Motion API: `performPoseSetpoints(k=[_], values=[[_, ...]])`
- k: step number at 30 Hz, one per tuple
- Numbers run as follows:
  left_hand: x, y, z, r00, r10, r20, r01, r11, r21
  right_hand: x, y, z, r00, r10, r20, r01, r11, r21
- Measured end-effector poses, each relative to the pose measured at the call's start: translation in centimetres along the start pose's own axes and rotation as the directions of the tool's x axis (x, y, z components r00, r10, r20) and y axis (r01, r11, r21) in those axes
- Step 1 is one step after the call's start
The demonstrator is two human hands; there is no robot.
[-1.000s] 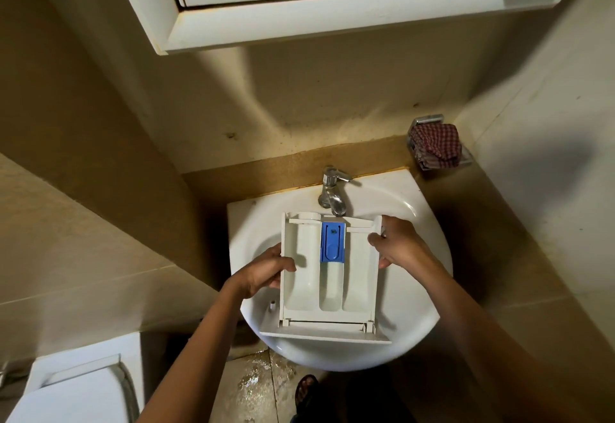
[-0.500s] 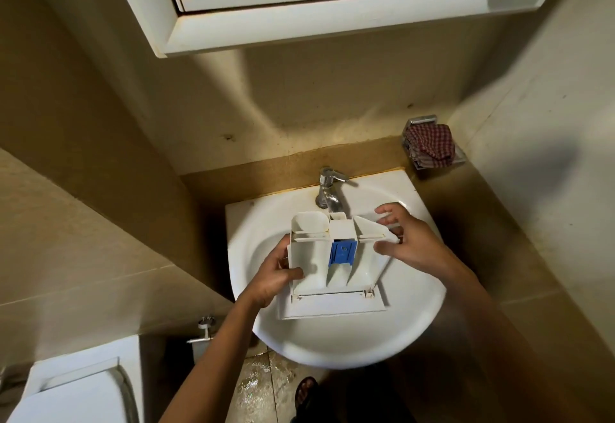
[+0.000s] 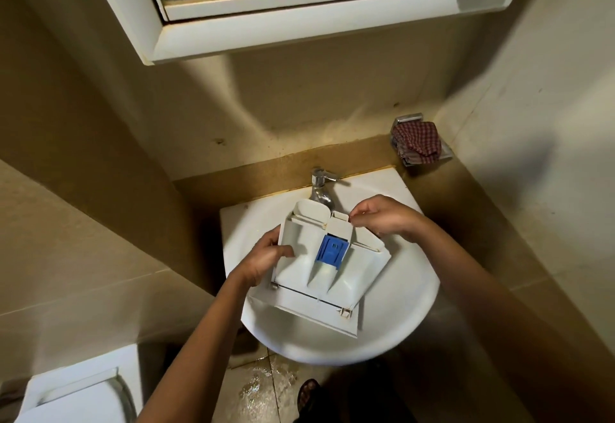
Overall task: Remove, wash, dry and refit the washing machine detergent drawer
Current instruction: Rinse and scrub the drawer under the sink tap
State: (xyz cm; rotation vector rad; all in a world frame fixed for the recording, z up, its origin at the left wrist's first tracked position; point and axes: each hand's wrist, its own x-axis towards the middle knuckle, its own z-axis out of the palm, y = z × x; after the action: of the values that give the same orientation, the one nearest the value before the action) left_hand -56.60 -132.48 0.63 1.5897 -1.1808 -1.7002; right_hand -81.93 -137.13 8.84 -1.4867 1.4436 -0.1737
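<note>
Crowding the tap (image 3: pixel 320 185), the drawer (image 3: pixel 361 269) is clasped by left grip (image 3: pixel 263 260), pinched by right grip (image 3: pixel 386 217).

White plastic detergent drawer (image 3: pixel 352 273), three long compartments side by side, blue insert (image 3: pixel 330 248) set in the middle one. Held above the washbasin (image 3: pixel 336 352), tilted and askew: back end raised toward the tap (image 3: pixel 319 186), wide front panel (image 3: pixel 309 309) low and nearest the camera. Gripped along its left wall by the left hand (image 3: pixel 263 261); pinched at the back edge by the right hand (image 3: pixel 386 216). Possibly wet, hard to tell in this light.
</note>
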Motion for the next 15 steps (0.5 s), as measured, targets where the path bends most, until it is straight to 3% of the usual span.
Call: performPoseSetpoints(k=[4, 8, 11, 15], values=[[0.3, 1.4, -0.3, 0.998, -0.031, -0.063, 0.033, 0.999, 0.030, 0.5, 0.0, 0.7, 0.998, 0.056, -0.038, -0.048, 0.982, 0.182], [0.7, 2.2, -0.7, 0.992, -0.094, -0.088, 0.101, 0.992, 0.075, 0.5, 0.1, 1.9, 0.995, 0.035, -0.097, -0.024, 0.992, 0.120], [0.8, 2.4, -0.8, 0.989, -0.124, -0.082, 0.134, 0.981, 0.140, 0.7, 0.0, 2.0, 0.999, 0.006, -0.039, -0.003, 0.996, 0.085], [0.8, 2.9, -1.0, 0.983, -0.150, -0.106, 0.165, 0.975, 0.151, 0.5, 1.6, 2.5, 0.955, -0.268, -0.128, 0.271, 0.963, 0.004]])
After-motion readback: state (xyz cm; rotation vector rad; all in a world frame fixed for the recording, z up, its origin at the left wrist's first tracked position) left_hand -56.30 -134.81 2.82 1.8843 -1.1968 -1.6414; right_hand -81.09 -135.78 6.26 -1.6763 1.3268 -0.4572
